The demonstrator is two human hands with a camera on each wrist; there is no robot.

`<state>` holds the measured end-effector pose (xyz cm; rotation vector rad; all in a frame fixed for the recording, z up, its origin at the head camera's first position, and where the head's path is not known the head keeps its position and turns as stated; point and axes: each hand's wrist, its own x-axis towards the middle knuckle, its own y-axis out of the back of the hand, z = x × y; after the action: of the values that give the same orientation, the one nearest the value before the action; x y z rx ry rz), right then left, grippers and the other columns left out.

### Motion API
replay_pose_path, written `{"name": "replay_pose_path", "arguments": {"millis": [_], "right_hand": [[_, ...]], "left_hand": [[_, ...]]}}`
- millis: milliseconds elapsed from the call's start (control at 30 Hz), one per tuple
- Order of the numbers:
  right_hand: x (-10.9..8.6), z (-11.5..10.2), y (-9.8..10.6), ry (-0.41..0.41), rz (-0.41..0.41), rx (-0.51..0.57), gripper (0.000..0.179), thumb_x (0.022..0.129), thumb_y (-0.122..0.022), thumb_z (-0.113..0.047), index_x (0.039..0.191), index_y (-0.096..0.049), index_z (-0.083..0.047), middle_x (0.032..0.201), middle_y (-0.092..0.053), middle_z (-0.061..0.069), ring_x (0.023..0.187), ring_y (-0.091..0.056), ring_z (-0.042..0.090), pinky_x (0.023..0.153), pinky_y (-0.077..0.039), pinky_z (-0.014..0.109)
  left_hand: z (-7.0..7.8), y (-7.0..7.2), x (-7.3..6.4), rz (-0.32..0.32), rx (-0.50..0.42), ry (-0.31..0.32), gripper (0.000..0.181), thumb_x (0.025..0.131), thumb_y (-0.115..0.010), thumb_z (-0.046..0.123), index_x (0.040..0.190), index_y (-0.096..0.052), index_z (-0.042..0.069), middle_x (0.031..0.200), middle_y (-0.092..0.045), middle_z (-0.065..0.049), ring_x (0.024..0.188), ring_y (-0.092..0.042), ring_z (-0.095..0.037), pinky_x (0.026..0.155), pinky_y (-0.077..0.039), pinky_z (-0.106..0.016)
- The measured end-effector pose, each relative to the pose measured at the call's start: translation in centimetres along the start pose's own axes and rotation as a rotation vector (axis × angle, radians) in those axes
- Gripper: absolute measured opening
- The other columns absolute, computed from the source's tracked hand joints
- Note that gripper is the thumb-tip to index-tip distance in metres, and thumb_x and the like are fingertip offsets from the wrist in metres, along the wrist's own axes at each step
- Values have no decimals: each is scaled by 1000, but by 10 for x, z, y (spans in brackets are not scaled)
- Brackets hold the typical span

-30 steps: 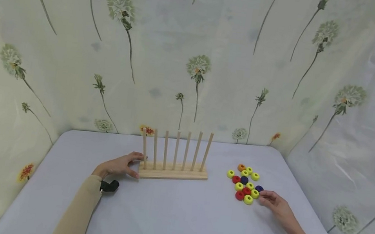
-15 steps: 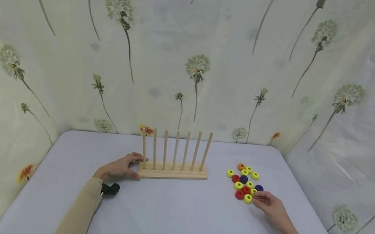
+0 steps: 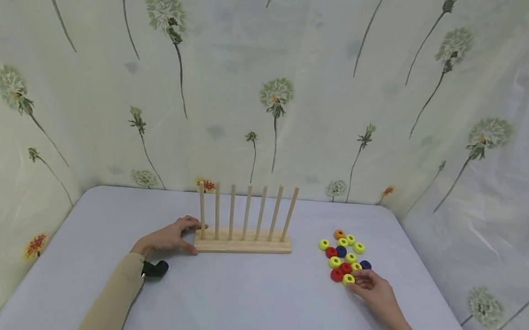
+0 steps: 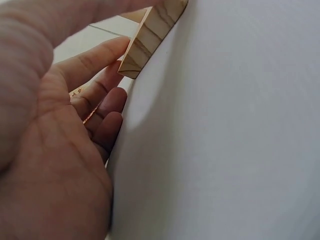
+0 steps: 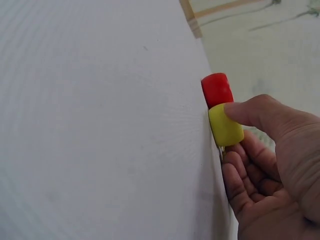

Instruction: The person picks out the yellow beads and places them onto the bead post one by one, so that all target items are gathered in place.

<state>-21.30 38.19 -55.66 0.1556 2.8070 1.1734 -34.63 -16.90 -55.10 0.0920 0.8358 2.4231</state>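
A wooden peg rack (image 3: 242,246) with several upright bare dowels stands at the back of the table. My left hand (image 3: 167,238) holds its left end, thumb along the front edge and fingers behind. The left wrist view shows the wood-grained end of the base (image 4: 152,37) between thumb and fingers. To the right, my right hand (image 3: 377,297) pinches a yellow bead (image 3: 348,280) at the near side of a loose group. Seen from the right wrist, the thumb presses on this yellow bead (image 5: 226,126), beside a red bead (image 5: 217,90).
Several other beads lie close together: yellow ones such as a yellow bead (image 3: 323,245), red ones such as a red bead (image 3: 331,253), an orange bead (image 3: 339,234), and dark blue ones, including a blue bead (image 3: 365,265). A patterned curtain (image 3: 217,69) hangs behind the white table (image 3: 245,307).
My right hand has moved left and nearer from beside the blue bead to the nearest yellow bead, and now pinches it. The left hand stays on the peg rack.
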Motion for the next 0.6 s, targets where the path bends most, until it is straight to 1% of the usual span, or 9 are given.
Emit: {"name": "replay_pose_path", "arguments": {"millis": [167,300,600], "right_hand": [[0,-1,0,6,-5,-6,45,85,-74,-29,117,-58,-1,109,-64,12,91,-60,18,70,-50,20],[0,-2,0,10,-2,-10,44,85,-74,-28,117,-59,-2,108,-63,11,91,-59,18,68,-49,19],[2,2,1,-6,-18,16,44,86,-72,-29,118,-58,-2,105,-60,11,89,-56,17,68,-49,20]], "left_hand": [[0,1,0,-8,-17,9,78,71,-85,35,139,-51,18,147,-35,-10,138,-27,-35,111,-19,-62],[1,3,0,-7,-20,18,77,70,-86,36,138,-52,20,146,-37,-8,139,-27,-34,113,-19,-60],[-2,2,1,-5,-7,-26,76,72,-85,33,137,-52,15,142,-40,-10,135,-31,-35,111,-22,-59]]}}
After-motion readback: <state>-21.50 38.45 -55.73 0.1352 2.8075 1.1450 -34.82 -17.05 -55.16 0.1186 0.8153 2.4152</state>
